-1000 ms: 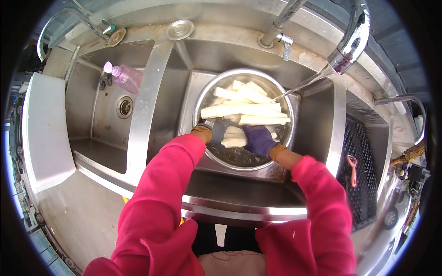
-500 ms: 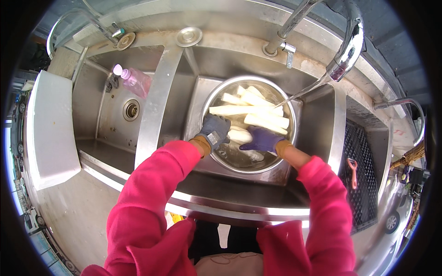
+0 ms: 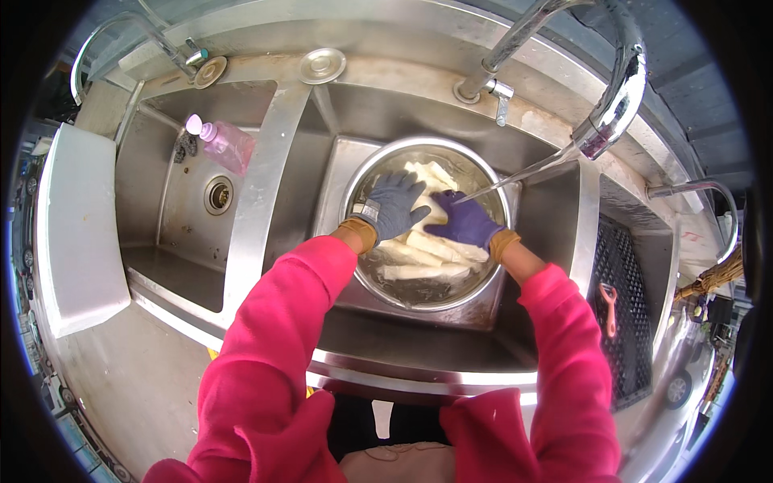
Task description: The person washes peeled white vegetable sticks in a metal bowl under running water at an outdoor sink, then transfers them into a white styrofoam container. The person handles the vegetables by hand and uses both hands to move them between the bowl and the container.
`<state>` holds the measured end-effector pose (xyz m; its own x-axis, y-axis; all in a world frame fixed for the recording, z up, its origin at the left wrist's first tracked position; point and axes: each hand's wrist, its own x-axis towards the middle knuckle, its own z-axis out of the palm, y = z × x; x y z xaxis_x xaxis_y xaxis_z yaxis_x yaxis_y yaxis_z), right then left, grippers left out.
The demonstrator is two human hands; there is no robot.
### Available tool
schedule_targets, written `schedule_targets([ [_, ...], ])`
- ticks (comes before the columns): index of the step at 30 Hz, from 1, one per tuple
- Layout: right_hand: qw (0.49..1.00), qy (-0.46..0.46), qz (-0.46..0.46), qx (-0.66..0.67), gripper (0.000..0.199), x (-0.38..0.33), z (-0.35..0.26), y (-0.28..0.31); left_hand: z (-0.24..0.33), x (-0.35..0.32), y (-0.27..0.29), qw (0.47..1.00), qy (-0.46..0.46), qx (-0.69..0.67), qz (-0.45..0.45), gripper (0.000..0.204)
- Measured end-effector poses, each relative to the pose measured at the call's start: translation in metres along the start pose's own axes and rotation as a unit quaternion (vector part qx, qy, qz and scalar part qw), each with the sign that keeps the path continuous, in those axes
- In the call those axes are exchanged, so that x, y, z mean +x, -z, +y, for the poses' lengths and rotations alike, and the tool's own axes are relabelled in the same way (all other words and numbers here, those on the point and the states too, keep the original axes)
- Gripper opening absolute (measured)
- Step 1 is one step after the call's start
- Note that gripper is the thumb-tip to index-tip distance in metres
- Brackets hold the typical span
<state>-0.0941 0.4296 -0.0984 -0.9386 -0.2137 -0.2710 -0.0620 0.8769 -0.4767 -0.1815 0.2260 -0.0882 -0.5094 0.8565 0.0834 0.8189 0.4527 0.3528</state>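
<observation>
A round metal basin (image 3: pixel 489 287) full of water stands in the middle sink. Long peeled white root vegetable pieces (image 3: pixel 427 241) lie in it, some under my hands; their exact kind I cannot tell. My left hand (image 3: pixel 393 206), in a grey glove, rests on the pieces at the basin's left side with fingers spread. On the right, my right hand (image 3: pixel 469 221) in a purple glove lies over other pieces, thumb and fingers apart. Water runs from the curved faucet (image 3: pixel 605 129) into the basin beside my right hand.
In the left sink, a pink pump bottle (image 3: pixel 229 148) stands near a drain (image 3: pixel 218 196) and a dark scrubber (image 3: pixel 185 146). A white foam box (image 3: pixel 84 229) sits far left. At right, an orange peeler (image 3: pixel 609 309) lies on a black ribbed mat (image 3: pixel 626 342). A round metal lid (image 3: pixel 322 66) rests behind.
Both hands have moved farther into the basin and opened out over the pieces. Several pieces have shifted from the far side toward the near side.
</observation>
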Motion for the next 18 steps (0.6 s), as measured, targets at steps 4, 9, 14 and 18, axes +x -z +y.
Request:
schedule_targets([
  [4,0.995,0.065,-0.071,0.035,0.076,-0.028,-0.012,0.008,0.003,-0.01,-0.009,0.983,-0.002,-0.039,-0.179,0.05],
  [9,0.992,-0.014,0.06,-0.109,0.066,-0.01,0.025,0.017,0.022,-0.037,-0.013,0.981,-0.063,-0.028,-0.184,0.046],
  [14,0.989,-0.058,-0.005,-0.136,0.067,0.027,0.035,-0.029,0.036,-0.047,-0.007,0.964,-0.054,0.021,-0.259,0.051],
  [18,0.984,-0.083,0.017,-0.158,0.055,0.049,0.034,-0.049,0.033,-0.039,0.004,0.966,-0.008,-0.024,-0.258,0.044],
])
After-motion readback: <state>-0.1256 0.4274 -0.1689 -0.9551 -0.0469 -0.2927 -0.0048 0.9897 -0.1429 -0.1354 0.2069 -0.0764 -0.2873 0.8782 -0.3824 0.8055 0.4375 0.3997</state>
